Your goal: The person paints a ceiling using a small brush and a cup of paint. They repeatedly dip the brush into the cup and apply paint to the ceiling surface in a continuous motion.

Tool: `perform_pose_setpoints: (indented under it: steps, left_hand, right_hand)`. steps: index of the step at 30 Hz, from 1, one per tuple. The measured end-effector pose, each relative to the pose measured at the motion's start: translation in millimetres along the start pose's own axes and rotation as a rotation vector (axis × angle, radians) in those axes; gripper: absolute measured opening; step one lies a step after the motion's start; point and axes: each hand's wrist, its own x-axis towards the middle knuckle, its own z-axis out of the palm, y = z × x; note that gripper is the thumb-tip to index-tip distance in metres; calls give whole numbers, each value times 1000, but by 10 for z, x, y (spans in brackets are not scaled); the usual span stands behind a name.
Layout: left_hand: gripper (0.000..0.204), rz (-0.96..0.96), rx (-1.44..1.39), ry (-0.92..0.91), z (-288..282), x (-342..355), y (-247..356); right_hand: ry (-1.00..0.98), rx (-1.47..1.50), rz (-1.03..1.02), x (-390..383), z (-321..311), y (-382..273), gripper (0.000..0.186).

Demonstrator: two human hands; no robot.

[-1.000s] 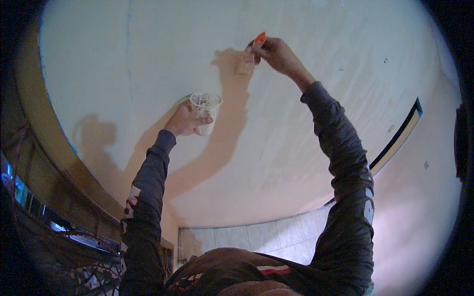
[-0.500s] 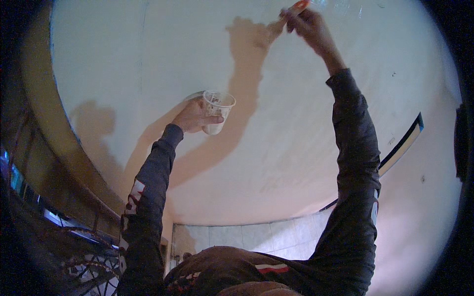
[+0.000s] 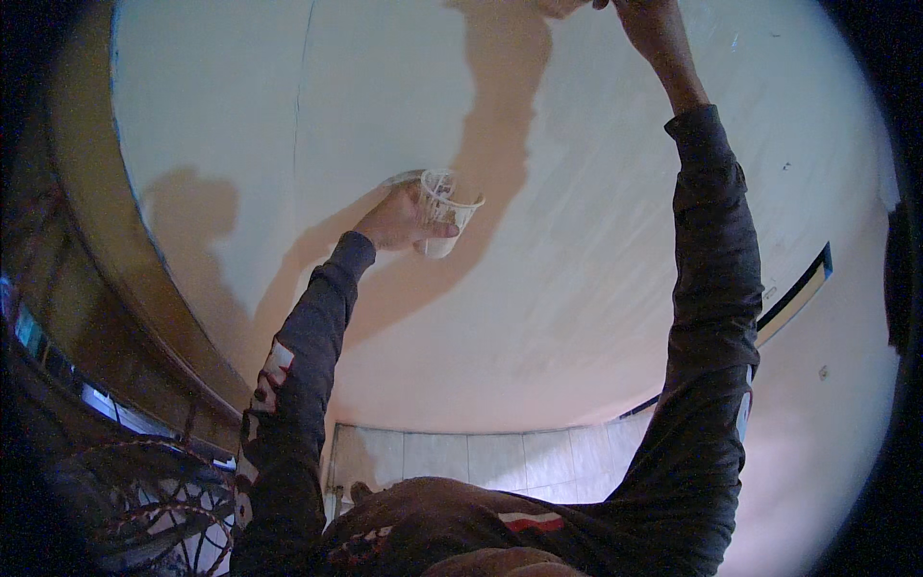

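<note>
My left hand (image 3: 392, 221) is wrapped round a clear plastic cup (image 3: 464, 215), its thumb across the front. White smears and specks coat the cup's inside, and whitish stuff sits low in it. The cup is tilted a little and held close to a pale, broad painted surface (image 3: 385, 96). High at the upper edge, my right hand (image 3: 656, 34) is cut off by the picture's border. Only its wrist, back and a bit of curled fingers show. The orange-ended tool that it gripped a moment earlier is out of the picture now.
Shadows of my arms and head fall on the pale surface. A brown curved band (image 3: 87, 183) borders it on the left. Twisted metalwork (image 3: 173, 500) stands at lower left. Pale tiles (image 3: 495, 462) line the bottom, and a dark-edged slot (image 3: 798, 293) opens at right.
My right hand has moved up and slightly right, taking its orange-ended tool out of the picture. The cup and left hand have shifted slightly right in the picture, as the view moved too.
</note>
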Motion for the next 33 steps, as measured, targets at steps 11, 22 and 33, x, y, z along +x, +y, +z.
perform_pose_setpoints:
  steps: [11, 22, 33]
  left_hand:
    - [67, -23, -25, -7, 21, 15, 73]
    - [71, -126, 27, -2, -4, -43, 129]
    - [67, -42, -160, -21, 22, 14, -41]
  right_hand:
    - [-512, 11, 336, -926, 453, 38, 33]
    - [45, 42, -2, -114, 130, -11, 25]
    - [-407, -46, 154, -664, 1282, -102, 35]
